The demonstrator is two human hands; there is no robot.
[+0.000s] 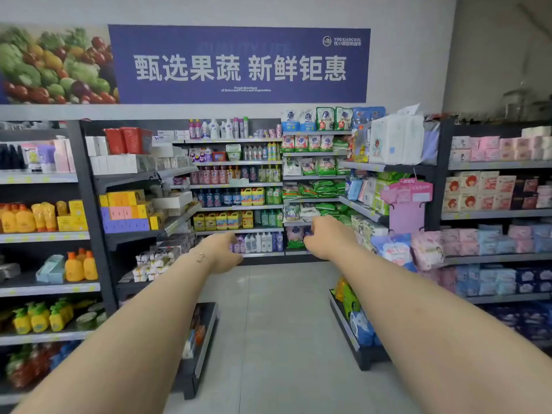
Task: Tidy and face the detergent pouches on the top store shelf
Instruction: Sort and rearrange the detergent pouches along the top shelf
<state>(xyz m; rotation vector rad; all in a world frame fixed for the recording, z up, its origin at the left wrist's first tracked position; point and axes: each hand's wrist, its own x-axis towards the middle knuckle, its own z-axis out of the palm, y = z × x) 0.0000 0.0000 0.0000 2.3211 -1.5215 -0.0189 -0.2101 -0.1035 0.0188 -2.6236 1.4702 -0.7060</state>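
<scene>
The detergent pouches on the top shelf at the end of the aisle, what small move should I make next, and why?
Probably step forward down the aisle first. The detergent pouches stand on top of the far shelving unit, while the left hand and right hand are stretched out empty, well short of them and lower in view. The floor ahead looks clear.

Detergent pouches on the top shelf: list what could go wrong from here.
1. The detergent pouches stand upright in a tight row on the top shelf, unsupported from the front; nudging one could topple its neighbours.
2. Both hands, left hand and right hand, are empty and far down the aisle, so reaching the top row will probably be a stretch.
3. The white packs crowd the row's right end and may get knocked.
</scene>
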